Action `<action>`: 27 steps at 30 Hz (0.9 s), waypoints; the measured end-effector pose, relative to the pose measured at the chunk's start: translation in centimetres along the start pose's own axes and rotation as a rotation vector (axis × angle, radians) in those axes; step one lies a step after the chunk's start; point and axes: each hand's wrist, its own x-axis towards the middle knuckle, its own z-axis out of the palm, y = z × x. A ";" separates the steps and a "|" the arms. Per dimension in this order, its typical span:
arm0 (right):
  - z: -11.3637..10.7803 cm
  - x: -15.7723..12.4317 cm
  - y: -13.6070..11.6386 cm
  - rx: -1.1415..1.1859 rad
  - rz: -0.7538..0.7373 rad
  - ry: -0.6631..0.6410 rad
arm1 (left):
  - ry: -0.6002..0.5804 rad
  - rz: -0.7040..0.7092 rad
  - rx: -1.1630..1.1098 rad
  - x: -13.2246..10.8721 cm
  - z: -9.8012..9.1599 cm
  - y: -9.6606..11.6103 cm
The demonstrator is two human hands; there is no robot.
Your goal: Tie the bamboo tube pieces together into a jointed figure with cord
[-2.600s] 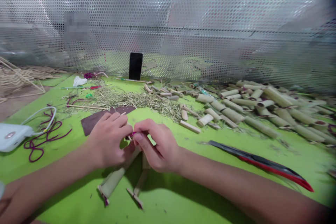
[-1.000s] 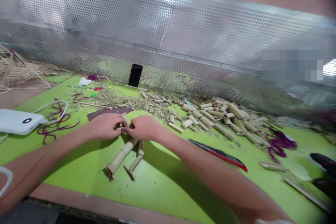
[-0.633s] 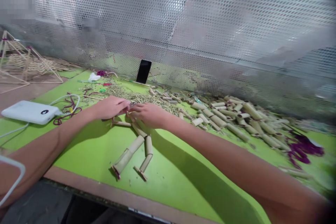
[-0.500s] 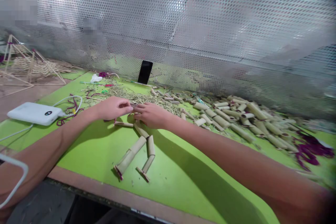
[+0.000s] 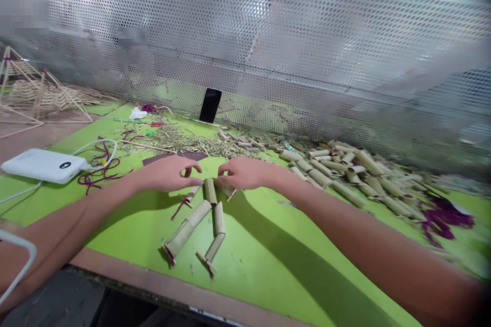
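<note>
Left hand (image 5: 174,172), thumb and forefinger spread with a gap between them, is at the upper left of a jointed bamboo figure (image 5: 210,193) lying on the green worktop (image 5: 249,276); half a second ago its fingertips nearly met those of the right hand (image 5: 245,172), and now bare green shows between the two. A dark sheet (image 5: 163,157) behind the left hand, mostly covered then, has come into sight. Under that hand a short tube (image 5: 192,194), almost level before, now slants downward beside a dangling purple string (image 5: 177,209). The figure's middle tube, tilted earlier, now points almost straight away from the wearer; below it a thick tube (image 5: 187,227) runs down to the left and a bent pair of thinner tubes (image 5: 219,218) ends in a small crosspiece. The right hand's fingers are curled just above a slim bamboo piece (image 5: 231,194); whether they pinch it, I cannot tell. Across the surroundings from the left come pyramid frames of thin sticks (image 5: 40,93), a white power bank (image 5: 42,165) with its cable, loops of purple cord (image 5: 92,182), pale shavings (image 5: 180,139), a black phone (image 5: 210,105) propped before a perforated metal screen (image 5: 245,36), a heap of cut bamboo tubes (image 5: 347,191) and, farthest right, a purple tangle (image 5: 445,219).
</note>
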 end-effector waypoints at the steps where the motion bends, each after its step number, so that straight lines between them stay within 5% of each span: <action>1: 0.1 0.0 0.0 0.036 0.008 -0.037 | 0.009 0.015 0.009 0.0 0.3 0.3; 10: 1.7 -0.9 0.2 0.155 0.049 -0.084 | 0.013 0.235 0.072 -0.3 2.8 1.5; 15: 2.3 -1.8 1.8 0.249 0.097 -0.124 | 0.034 0.217 0.096 0.0 3.7 1.6; 20: 2.3 -3.4 2.9 0.104 0.178 0.106 | 0.157 0.210 0.140 0.1 3.4 1.5; 23: 3.1 -5.0 1.5 0.041 0.219 0.241 | 0.245 0.236 0.109 -0.1 2.6 1.0; 27: 5.9 -6.7 -2.4 0.166 -0.050 0.293 | 0.225 0.349 0.124 -0.3 2.1 0.7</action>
